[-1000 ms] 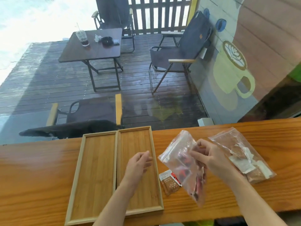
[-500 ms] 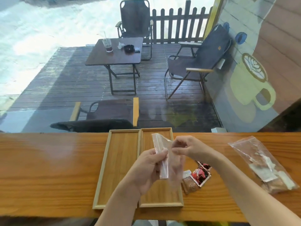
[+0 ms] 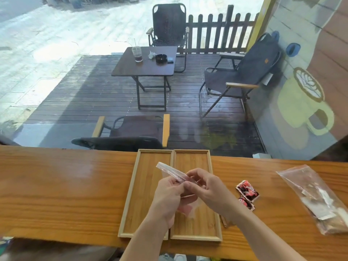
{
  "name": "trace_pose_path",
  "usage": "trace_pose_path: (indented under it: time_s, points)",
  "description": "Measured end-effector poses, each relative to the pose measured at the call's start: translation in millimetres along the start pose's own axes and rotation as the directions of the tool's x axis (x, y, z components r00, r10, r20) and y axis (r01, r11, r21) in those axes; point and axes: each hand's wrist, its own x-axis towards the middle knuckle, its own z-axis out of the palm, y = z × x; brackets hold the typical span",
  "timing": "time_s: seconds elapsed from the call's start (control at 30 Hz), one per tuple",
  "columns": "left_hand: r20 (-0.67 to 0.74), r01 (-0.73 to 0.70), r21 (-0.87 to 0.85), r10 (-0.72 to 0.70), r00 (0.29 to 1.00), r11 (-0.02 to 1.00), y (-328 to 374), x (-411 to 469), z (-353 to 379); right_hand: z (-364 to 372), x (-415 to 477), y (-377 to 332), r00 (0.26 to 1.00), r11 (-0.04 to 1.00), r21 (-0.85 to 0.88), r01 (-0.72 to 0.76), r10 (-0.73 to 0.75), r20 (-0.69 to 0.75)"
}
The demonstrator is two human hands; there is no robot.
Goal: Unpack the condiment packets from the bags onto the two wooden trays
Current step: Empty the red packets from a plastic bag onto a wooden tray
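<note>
Two wooden trays lie side by side on the counter, the left tray [image 3: 143, 178] and the right tray [image 3: 195, 161], both bare. Above their middle I hold a clear zip bag [image 3: 170, 172], which looks emptied. My left hand [image 3: 167, 198] and my right hand [image 3: 209, 187] both pinch it near its zip strip. Red condiment packets [image 3: 247, 192] lie on the counter right of the trays, and a brown packet [image 3: 225, 222] peeks out under my right forearm. A second bag [image 3: 318, 198] with white and brown packets lies at the far right.
The wooden counter [image 3: 66, 189] runs along a window. Behind the glass are a deck, a dark table with a cup, and several folding chairs. The counter's front edge is close to my body.
The bag went from my right hand at the right, full, to both hands over the trays, emptied. Red and brown packets now lie on the counter. The view shifted, so the trays appear further right.
</note>
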Motion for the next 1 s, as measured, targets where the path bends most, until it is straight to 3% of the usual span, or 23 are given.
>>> trace_pose_path:
  time_s: [0.3, 0.67, 0.8, 1.0]
  points:
    - [-0.027, -0.135, -0.02, 0.135, 0.991, 0.991, -5.2, -1.0, 6.9, -6.4, -17.2, 3.0, 0.993, 0.996, -0.081, 0.037, -0.046, -0.107]
    - [0.033, -0.264, 0.057, 0.263, 0.964, 0.963, -10.8, 3.3, 13.5, -19.0, -26.3, 0.3, 0.998, 1.0, 0.014, -0.013, 0.014, -0.062]
    - [0.011, -0.327, 0.084, 0.327, 0.945, 0.941, -14.5, 3.9, 16.2, -20.4, -27.8, 1.1, 0.997, 0.998, -0.032, -0.051, 0.049, -0.061]
    - [-0.101, -0.407, 0.161, 0.426, 0.899, 0.899, -19.9, 4.7, 19.6, -30.1, -33.7, 1.0, 0.975, 0.979, -0.065, -0.192, 0.197, 0.099]
